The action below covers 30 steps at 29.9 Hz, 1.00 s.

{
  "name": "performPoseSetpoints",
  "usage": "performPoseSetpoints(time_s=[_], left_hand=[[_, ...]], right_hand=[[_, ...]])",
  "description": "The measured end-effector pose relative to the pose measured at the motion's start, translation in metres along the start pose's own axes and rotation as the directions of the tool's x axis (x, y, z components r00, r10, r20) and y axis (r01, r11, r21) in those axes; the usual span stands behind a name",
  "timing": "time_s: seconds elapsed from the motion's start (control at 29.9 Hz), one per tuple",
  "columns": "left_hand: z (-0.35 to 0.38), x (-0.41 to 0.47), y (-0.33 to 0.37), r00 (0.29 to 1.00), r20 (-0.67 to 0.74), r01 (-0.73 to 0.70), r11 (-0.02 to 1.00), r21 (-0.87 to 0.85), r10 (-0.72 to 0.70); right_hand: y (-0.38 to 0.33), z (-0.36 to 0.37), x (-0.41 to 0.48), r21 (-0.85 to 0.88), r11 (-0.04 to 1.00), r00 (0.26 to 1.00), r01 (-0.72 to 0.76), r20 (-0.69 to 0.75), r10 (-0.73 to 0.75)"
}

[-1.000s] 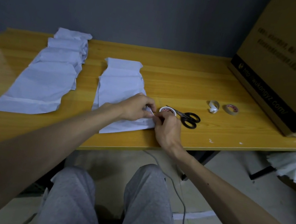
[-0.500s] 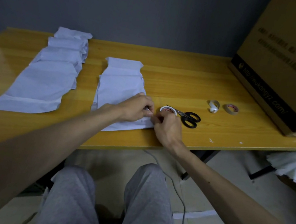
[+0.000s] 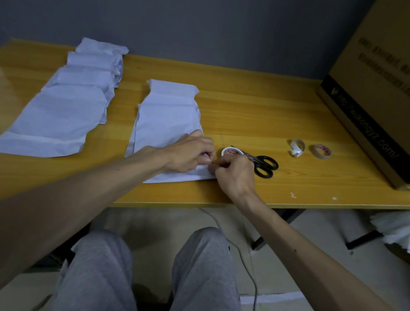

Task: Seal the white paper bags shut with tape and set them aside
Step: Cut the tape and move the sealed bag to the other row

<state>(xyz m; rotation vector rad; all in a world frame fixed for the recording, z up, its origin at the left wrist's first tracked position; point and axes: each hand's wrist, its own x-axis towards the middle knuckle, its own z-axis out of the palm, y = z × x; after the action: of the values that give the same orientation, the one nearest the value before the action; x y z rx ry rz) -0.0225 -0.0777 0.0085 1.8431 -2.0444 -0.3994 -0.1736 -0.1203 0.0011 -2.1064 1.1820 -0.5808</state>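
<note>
The left hand (image 3: 188,154) lies on the nearest flat white paper bag (image 3: 164,132) of the middle pile, its fingers curled down onto the bag's near right corner. The right hand (image 3: 234,174) meets it from the right, fingers curled in narrow, thumb and forefinger pinching that same corner; whether a strip of tape sits between the fingertips cannot be told.

The bag's near edge lies a little short of the front rim of the yellow wooden table (image 3: 259,110); more bags overlap behind it toward the grey wall (image 3: 193,19). A second row of white paper bags (image 3: 57,115) lies apart to the left, with a strip of bare wood between the two piles.

Just behind the right hand stands a small white tape roll with red print (image 3: 231,151); the black-handled scissors (image 3: 265,165) point their blades at it, touching or nearly so. Farther right lie a curled white tape scrap (image 3: 297,147) and a brown tape roll (image 3: 322,151), just beside each other. A large brown cardboard box (image 3: 401,92) fills the table's right end; bare wood shows between the middle pile and the box, behind the scissors.
</note>
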Motion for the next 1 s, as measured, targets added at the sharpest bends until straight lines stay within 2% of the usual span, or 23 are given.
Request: performPoseSetpoints(time_s=[0.23,0.37,0.5,0.57,0.67,0.73,0.77,0.83,0.9,1.0], left_hand=[[0.004,0.0,-0.001,1.0,0.021,0.005,1.0,0.024,-0.005],[0.004,-0.002,-0.003,1.0,0.008,0.018,1.0,-0.003,-0.018],[0.0,-0.008,-0.01,0.997,0.028,0.078,0.997,-0.005,-0.078],[-0.004,-0.015,-0.013,0.997,0.025,0.072,0.994,-0.085,-0.07],[-0.011,-0.034,-0.018,0.994,-0.092,0.053,0.991,-0.12,-0.064],[-0.016,-0.049,-0.024,0.977,-0.144,0.15,0.986,-0.069,-0.159],[-0.018,-0.056,-0.026,0.968,-0.115,0.22,0.975,-0.044,-0.223],[-0.016,-0.068,-0.032,0.943,0.001,0.334,0.943,0.018,-0.334],[-0.013,-0.082,-0.041,0.921,0.083,0.372,0.922,0.108,-0.382],[-0.008,-0.094,-0.047,0.902,0.152,0.37,0.904,0.212,-0.405]], right_hand=[[-0.003,0.003,-0.003,-0.075,0.997,1.0,0.0,0.023,0.002],[-0.005,0.003,-0.005,-0.03,0.999,0.998,-0.044,0.033,0.045],[-0.009,-0.005,0.001,-0.064,0.997,0.983,-0.041,0.175,0.052],[-0.012,-0.011,0.005,-0.067,0.996,0.965,-0.058,0.254,0.073],[-0.015,-0.017,0.009,-0.081,0.992,0.94,-0.101,0.319,0.122],[-0.016,-0.023,0.009,-0.131,0.984,0.923,-0.122,0.348,0.161],[-0.016,-0.028,0.01,-0.158,0.981,0.926,-0.108,0.343,0.157],[-0.018,-0.033,0.012,-0.202,0.979,0.952,0.003,0.302,0.06],[-0.028,-0.025,0.015,-0.3,0.933,0.951,0.201,0.288,-0.112],[-0.04,0.005,0.02,-0.336,0.811,0.849,0.479,0.414,-0.33]])
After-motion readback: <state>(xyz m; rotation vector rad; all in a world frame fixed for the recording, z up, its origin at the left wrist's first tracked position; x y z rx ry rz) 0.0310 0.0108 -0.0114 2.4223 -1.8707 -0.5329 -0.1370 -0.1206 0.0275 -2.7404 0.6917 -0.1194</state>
